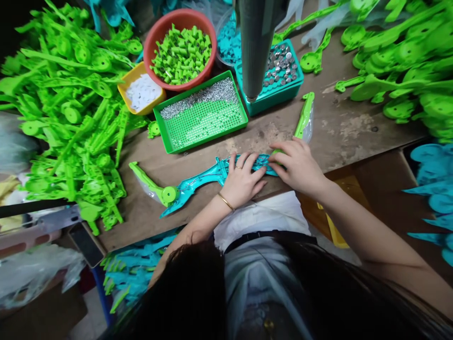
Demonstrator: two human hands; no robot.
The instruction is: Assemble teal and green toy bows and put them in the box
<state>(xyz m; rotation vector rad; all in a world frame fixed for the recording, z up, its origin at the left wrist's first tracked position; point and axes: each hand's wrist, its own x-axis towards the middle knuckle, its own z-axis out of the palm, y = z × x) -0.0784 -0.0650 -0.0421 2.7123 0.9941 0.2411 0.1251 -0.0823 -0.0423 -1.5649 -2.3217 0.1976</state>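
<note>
A blue plastic shell (201, 180), shaped like half of a toy bow, lies open side up on the wooden table, with a thin wire along it. My left hand (244, 178) is wrapped over its middle, thumb on the near side. At the shell's right end, my right hand (295, 163) has its fingertips drawn together over the inner end of a green bow limb (305, 115), hiding the joint. A second green limb (155, 186) with a round hub sits on the shell's left end. Both limbs carry clear plastic pieces.
Ahead stand a green tray (201, 144) of small metal screws or pins, a red bowl (146, 45) of green pieces, a yellow bin (129, 106) and a teal box (279, 97) of metal discs. A dark vertical tool (256, 52) hangs overhead. Green parts (71, 113) heap up left.
</note>
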